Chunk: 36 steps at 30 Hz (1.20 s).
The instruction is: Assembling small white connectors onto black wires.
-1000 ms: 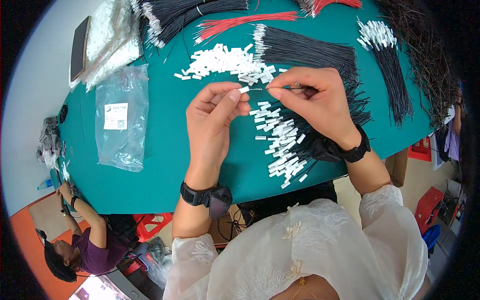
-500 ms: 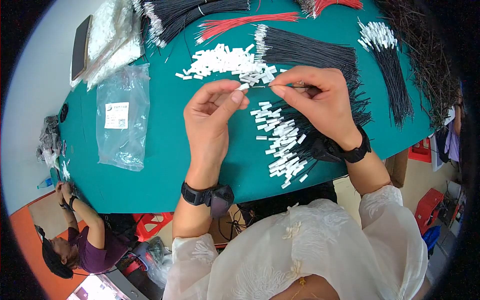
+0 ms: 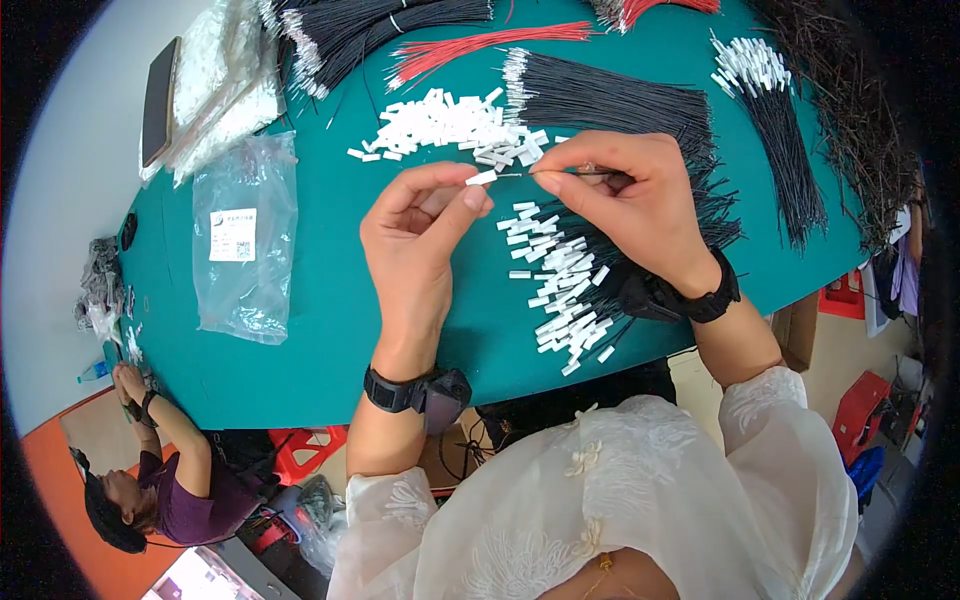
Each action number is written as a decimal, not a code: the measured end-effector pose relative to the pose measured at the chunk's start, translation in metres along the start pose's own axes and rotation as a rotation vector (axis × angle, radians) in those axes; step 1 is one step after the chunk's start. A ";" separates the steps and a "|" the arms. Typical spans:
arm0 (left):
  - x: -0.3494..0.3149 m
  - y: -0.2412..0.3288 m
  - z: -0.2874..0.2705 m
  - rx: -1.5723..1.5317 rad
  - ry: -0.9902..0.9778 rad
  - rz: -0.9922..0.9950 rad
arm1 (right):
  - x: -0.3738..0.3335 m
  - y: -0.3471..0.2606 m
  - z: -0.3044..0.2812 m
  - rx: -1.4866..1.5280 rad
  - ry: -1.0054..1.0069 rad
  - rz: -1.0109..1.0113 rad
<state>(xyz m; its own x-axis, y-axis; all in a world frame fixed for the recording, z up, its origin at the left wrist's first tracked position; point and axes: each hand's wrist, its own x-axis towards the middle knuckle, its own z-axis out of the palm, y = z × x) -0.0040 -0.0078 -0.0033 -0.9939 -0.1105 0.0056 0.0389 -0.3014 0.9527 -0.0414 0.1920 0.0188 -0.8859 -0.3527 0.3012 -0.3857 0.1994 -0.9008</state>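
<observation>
Between the thumb and fingers of my left hand point(image 3: 425, 225) is a small white connector housing point(image 3: 482, 178). My right hand point(image 3: 625, 195) pinches a thin black wire point(image 3: 600, 173), whose bare metal tip points left at the housing. Tip and housing are close together; whether they touch is too small to tell. Just beyond my hands lies a heap of loose white housings point(image 3: 440, 122). Under and beside my right hand, several black wires with white housings on their ends point(image 3: 562, 280) are spread across the table.
On the green table point(image 3: 330, 370) lie a bundle of black wires point(image 3: 610, 95), red wires point(image 3: 490, 50) and a finished-looking housed bundle point(image 3: 775, 130). A clear plastic bag point(image 3: 245, 290) rests at left, near a dark flat phone-like object point(image 3: 160, 100). Another person point(image 3: 190, 460) works at far left.
My left fingers have shifted slightly on the white housing, which shows more of its length. Both hands have otherwise hardly moved; the whole view has shifted a little.
</observation>
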 end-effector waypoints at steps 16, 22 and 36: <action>-0.001 -0.002 0.001 0.023 -0.031 0.010 | -0.001 -0.001 0.000 -0.041 -0.007 -0.039; -0.001 -0.001 0.003 0.035 -0.022 0.017 | -0.002 0.001 0.001 -0.135 0.022 -0.151; -0.002 -0.003 0.000 0.033 -0.063 -0.021 | -0.001 -0.001 0.000 -0.061 -0.023 -0.070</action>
<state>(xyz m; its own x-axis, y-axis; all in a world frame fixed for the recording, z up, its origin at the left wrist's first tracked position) -0.0021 -0.0063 -0.0058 -0.9990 -0.0439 0.0037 0.0155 -0.2717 0.9622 -0.0401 0.1916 0.0198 -0.8502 -0.3889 0.3549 -0.4621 0.2283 -0.8569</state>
